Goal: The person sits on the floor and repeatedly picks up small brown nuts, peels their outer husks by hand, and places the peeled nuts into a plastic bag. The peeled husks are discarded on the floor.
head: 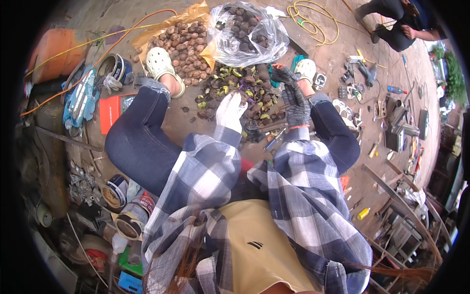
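My left hand, in a white glove, has its fingers around a brownish walnut. It is above a heap of green and blackened walnut husks. My right hand wears a dark grey knit glove with an orange cuff and is at the heap's right side. Grey knit fabric with an orange edge shows beyond its fingers; whether the hand grips it, I cannot tell. Husked brown walnuts lie on yellow-brown paper behind the heap. Beside them, a clear plastic bag contains dark walnuts.
A blue pen-like tool lies before me. Left are a red box, a paint can and an orange hose. A power drill and metal parts lie right. Another person is at upper right.
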The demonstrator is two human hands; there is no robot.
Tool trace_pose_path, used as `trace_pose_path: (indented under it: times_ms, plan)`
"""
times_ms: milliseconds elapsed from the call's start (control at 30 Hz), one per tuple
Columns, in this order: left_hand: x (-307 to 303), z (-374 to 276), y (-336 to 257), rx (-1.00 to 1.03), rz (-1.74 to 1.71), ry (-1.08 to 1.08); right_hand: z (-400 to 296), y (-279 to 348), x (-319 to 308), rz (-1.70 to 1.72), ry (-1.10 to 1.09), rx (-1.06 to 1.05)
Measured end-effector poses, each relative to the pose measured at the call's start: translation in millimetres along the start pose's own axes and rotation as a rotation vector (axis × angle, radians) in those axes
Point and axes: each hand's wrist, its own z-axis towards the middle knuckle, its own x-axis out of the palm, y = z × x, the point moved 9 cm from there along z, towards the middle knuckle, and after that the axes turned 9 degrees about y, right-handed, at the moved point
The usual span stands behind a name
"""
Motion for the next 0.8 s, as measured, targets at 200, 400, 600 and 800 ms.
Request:
trace_pose_path:
  times_ms: [200,400,600,800]
  plan:
    - [5,-12,-53,0.224,-0.010,-0.090,-27,14,61,-0.130,0.257,0.035]
    - [-12,10,8,-0.131,-0.291,0.149,-62,6,120,-0.485,0.478,0.006]
    - [-1,8,21,0.063,0.326,0.460,-70,-20,197,-1.335,0.489,-0.466]
    - [-7,-17,24,-0.241,0.070,0.163,-65,-40,150,-1.506,0.309,-0.357]
